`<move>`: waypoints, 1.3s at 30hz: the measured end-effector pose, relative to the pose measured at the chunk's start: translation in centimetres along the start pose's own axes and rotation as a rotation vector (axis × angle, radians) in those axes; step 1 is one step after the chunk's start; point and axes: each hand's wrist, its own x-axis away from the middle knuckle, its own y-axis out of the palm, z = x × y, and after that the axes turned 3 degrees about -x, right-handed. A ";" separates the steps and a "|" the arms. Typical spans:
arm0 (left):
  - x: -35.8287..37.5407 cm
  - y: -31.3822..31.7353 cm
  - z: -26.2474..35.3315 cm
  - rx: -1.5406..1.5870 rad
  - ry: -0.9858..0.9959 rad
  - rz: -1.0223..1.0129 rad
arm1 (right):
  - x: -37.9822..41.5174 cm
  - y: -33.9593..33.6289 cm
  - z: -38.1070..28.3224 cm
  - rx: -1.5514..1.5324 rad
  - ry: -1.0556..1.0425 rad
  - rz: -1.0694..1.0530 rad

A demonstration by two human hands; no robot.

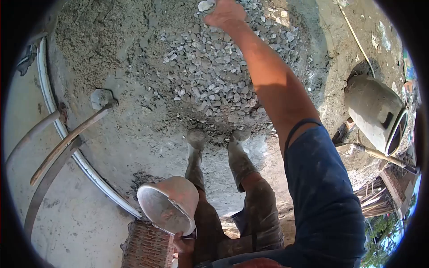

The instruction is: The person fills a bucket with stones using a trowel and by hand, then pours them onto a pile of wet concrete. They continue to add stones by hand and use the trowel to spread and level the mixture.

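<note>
My left hand (182,244) grips the rim of a pale, cement-stained bucket (185,192) beside my left leg. The bucket is tipped, its mouth facing left, and its inside is coated grey. My right arm reaches far forward over a heap of crushed stone (214,71). At the top edge of the view my right hand (227,14) is closed, with a pale stone (206,5) between thumb and fingers. Part of that hand lies at the frame's edge.
My boots (195,138) stand at the near side of the stone heap, on wet grey ground. Wooden-handled tools, one a hoe handle (71,140), lean over a white curb (96,174) on the left. A large drum (373,111) lies on its side at right, near another wooden handle (380,154). Bricks (147,245) stand below the bucket.
</note>
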 end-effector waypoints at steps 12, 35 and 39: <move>-0.5 -2.2 -2.0 0.223 0.024 -0.012 | -4.5 2.4 -2.3 0.296 -0.125 -0.210; 3.0 6.4 9.2 0.132 0.155 -0.165 | 18.2 -6.3 7.1 -2.548 -0.187 -0.574; 1.6 10.9 16.3 0.233 0.162 -0.364 | 18.7 -10.0 6.2 -2.557 -0.114 -0.387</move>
